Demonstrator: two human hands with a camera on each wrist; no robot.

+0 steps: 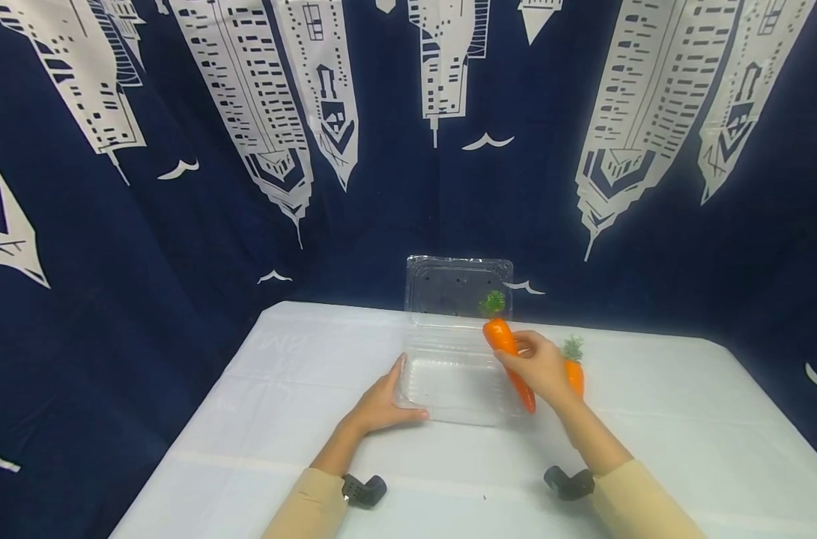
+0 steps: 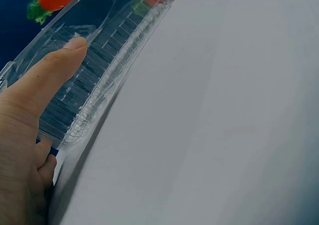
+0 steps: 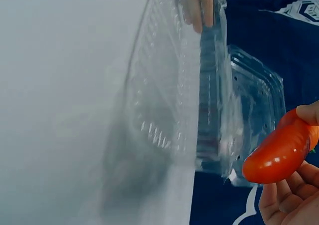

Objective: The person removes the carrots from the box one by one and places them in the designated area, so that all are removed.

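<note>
A clear plastic hinged container sits on the table, its lid raised at the back. At its near left corner, my left hand holds the side, thumb along the front wall; the left wrist view shows this thumb across the plastic. Over the container's right side, my right hand grips an orange carrot with a green leafy top, tilted, tip pointing down toward me. The right wrist view shows the carrot between thumb and fingers. A second carrot lies partly hidden behind the right wrist.
The white-covered table ends at a dark blue curtain printed with white buildings, just behind the lid. Each wrist wears a dark camera mount. The second carrot is right of the container.
</note>
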